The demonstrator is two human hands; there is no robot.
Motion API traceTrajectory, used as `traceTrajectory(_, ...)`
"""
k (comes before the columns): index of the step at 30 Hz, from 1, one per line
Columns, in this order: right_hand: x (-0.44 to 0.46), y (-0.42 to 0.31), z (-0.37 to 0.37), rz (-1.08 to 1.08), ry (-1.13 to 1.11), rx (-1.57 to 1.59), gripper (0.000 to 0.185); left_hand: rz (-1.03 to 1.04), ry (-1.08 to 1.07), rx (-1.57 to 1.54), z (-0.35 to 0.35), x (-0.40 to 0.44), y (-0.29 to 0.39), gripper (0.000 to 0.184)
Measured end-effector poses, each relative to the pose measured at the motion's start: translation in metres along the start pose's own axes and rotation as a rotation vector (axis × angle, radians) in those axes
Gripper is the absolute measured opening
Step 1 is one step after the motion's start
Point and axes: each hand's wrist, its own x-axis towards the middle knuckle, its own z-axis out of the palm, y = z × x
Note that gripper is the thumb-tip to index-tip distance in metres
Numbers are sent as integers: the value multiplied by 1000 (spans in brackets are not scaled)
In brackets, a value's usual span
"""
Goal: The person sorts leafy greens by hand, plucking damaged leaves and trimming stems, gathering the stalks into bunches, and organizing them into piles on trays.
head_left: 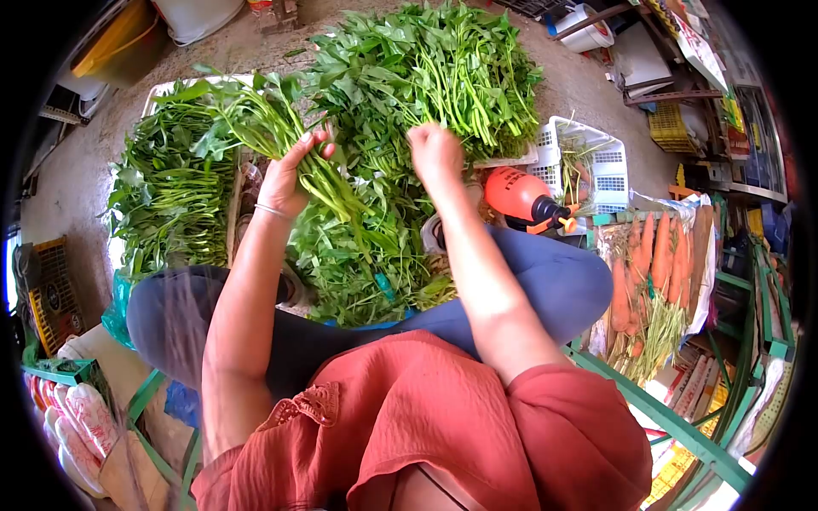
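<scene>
Left hand (292, 173) grips greens (260, 119), right hand (437, 155) is clenched, any hold unclear; white basket (611, 182) contains loose stalks (575, 160).

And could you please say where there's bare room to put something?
Bare floor shows left of the leftmost greens pile, and between the far greens pile and white bucket. It is crowded between the legs, where loose greens lie, and around the red sprayer beside the white basket.

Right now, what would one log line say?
left hand: gripping leafy stems | right hand: curled over leafy greens heap, contents hidden | orange pump sprayer: near right knee
</scene>
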Motion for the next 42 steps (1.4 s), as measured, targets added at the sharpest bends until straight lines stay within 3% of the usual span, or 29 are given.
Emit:
traceTrajectory(2,31,7,-11,-112,313,-233,16,-6,18,-23,-1,2,-2,15)
traceTrajectory(5,85,27,4,340,44,-594,22,-46,-3,-62,-6,8,-6,14)
traceTrajectory(7,93,27,0,405,35,-533,26,-59,94,-15,-5,11,-6,18)
traceTrajectory(8,99,32,-9,405,-151,-434,22,-72,111,-27,-5,13,-7,18)
traceTrajectory(11,84,7,-45,464,-246,-380,27,-89,145,-76,-5,18,-10,16)
traceTrajectory(13,104,38,-44,326,-150,-260,22,-100,132,-75,-9,23,-12,15)
traceTrajectory(15,106,59,-52,197,-66,257,24,-112,115,-73,-8,24,-14,15)
traceTrajectory(16,97,58,-64,91,-97,559,18,-137,109,-70,-6,23,-13,15)
traceTrajectory(17,90,57,-74,62,-188,659,17,-164,103,-65,-3,22,-13,15)
traceTrajectory(19,60,44,-84,165,-264,1075,18,-160,98,-56,0,23,-14,16)
traceTrajectory(25,-11,29,-42,93,-441,1729,19,-230,13,55,17,18,-18,17)
traceTrajectory(27,-17,30,-34,129,-487,1743,18,-227,-11,101,18,20,-21,22)
traceTrajectory(29,1,48,-20,257,-426,1466,19,-240,-29,82,18,22,-21,22)
traceTrajectory(31,6,41,-36,216,-422,1385,19,-217,26,79,25,21,-22,22)
traceTrajectory(32,7,34,-46,144,-494,1518,19,-187,92,68,26,19,-21,22)
traceTrajectory(33,2,19,-54,105,-421,1525,19,-214,26,145,19,21,-20,22)
traceTrajectory(35,14,22,-46,53,-522,1474,18,-206,39,64,13,26,-24,22)
traceTrajectory(36,14,20,-40,93,-462,1086,17,-202,1,38,9,28,-23,20)
traceTrajectory(37,8,9,-37,90,-506,935,17,-194,-1,39,18,26,-19,20)
traceTrajectory(39,-7,-8,-30,112,-708,984,16,-172,75,57,28,18,-19,18)
traceTrajectory(42,-24,-16,0,-27,-742,643,16,-162,-15,161,18,21,-26,24)
